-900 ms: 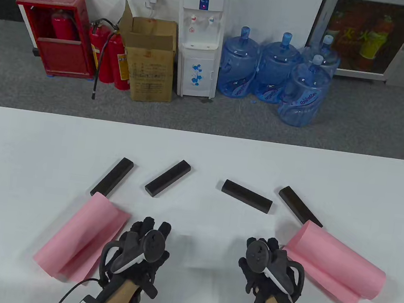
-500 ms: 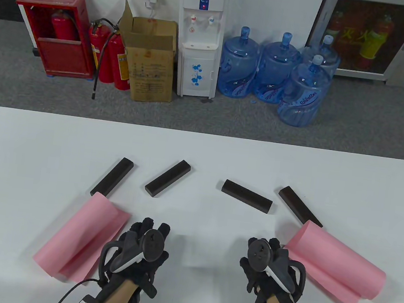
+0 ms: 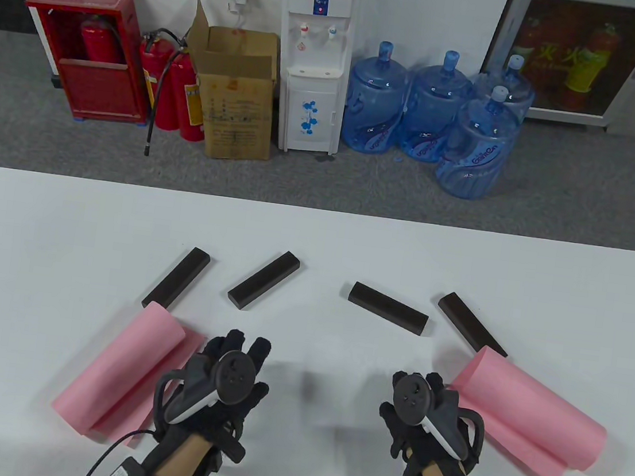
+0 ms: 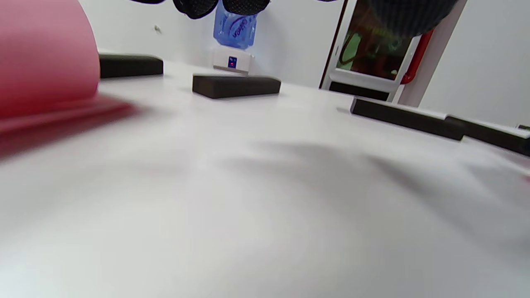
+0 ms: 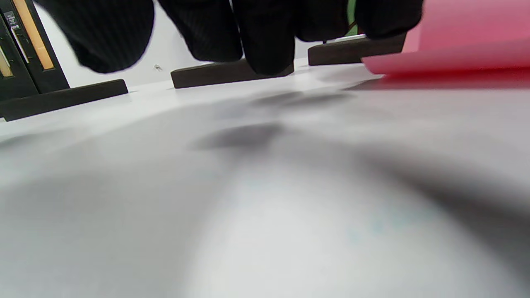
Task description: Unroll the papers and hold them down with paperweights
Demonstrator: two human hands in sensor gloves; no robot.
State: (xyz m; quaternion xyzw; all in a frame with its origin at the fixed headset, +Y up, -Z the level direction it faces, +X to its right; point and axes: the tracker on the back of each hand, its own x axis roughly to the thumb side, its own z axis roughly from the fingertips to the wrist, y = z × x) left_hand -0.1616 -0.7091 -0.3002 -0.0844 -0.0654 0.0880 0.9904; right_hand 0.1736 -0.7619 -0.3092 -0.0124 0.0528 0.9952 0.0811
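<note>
On the white desk (image 3: 317,238), two pink paper rolls lie partly curled: the left roll (image 3: 122,367) in the lower left of the frame, the right roll (image 3: 527,411) in the lower right. Four dark paperweights sit in a row above them: first (image 3: 176,277), second (image 3: 264,279), third (image 3: 388,308) and fourth (image 3: 472,323). The left hand (image 3: 221,382) sits at the left roll's loose edge, fingers spread forward, gripping nothing visible. The right hand (image 3: 423,410) is just beside the right roll; its fingers (image 5: 265,37) hang slightly curled above the desk, holding nothing.
</note>
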